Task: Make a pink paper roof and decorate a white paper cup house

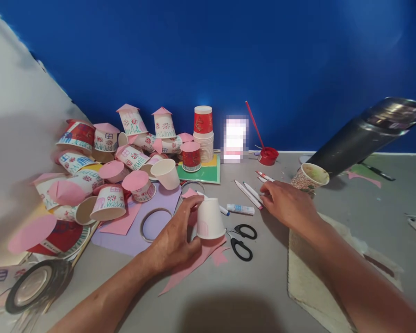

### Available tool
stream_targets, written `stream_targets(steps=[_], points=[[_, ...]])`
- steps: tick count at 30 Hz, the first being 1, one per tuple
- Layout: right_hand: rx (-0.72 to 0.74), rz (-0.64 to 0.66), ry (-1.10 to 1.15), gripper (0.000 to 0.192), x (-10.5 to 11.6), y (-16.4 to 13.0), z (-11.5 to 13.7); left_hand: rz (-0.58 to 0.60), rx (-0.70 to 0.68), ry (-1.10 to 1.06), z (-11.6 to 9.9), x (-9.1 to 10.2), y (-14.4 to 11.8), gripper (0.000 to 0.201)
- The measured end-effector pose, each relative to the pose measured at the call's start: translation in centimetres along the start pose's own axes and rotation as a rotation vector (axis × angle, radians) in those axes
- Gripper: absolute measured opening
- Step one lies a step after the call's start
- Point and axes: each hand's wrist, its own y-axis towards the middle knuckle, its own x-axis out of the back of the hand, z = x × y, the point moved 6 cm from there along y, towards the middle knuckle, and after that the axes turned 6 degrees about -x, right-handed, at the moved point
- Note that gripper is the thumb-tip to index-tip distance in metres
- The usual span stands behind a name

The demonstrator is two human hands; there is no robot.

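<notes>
My left hand is closed around the side of a white paper cup, which stands upside down and has a pink door shape drawn low on it. Further right, my right hand reaches down with curled fingers to the end of a white marker; its fingertips seem to pinch that end. Another marker lies alongside, and a red-tipped marker rests just beyond the fingers. Between my hands are a glue stick and black-handled scissors, partly hidden by the cup. Pink paper scraps lie beneath.
Decorated paper cups with pink roofs crowd the left. A cup stack stands at the back, beside a blurred bright panel and a red pot. Tape, a patterned cup, a dark flask and a cloth surround my arms.
</notes>
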Motion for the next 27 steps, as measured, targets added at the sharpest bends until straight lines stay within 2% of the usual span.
stream_targets(steps=[10,14,18,27], points=[[-0.006,0.093,-0.078,0.018,-1.0,0.1,-0.1,-0.041,-0.069,0.05,-0.5,0.2,-0.1,0.076],[-0.004,0.118,-0.078,0.017,-1.3,0.3,-0.1,-0.024,-0.062,0.033,-1.0,0.3,0.0,0.074],[-0.001,0.143,-0.081,0.021,-1.6,0.4,-0.2,-0.063,-0.051,0.004,-1.3,0.4,0.1,0.072],[0.003,0.136,-0.094,0.023,-1.2,0.4,0.1,-0.069,-0.019,0.027,-1.3,0.6,0.0,0.07]])
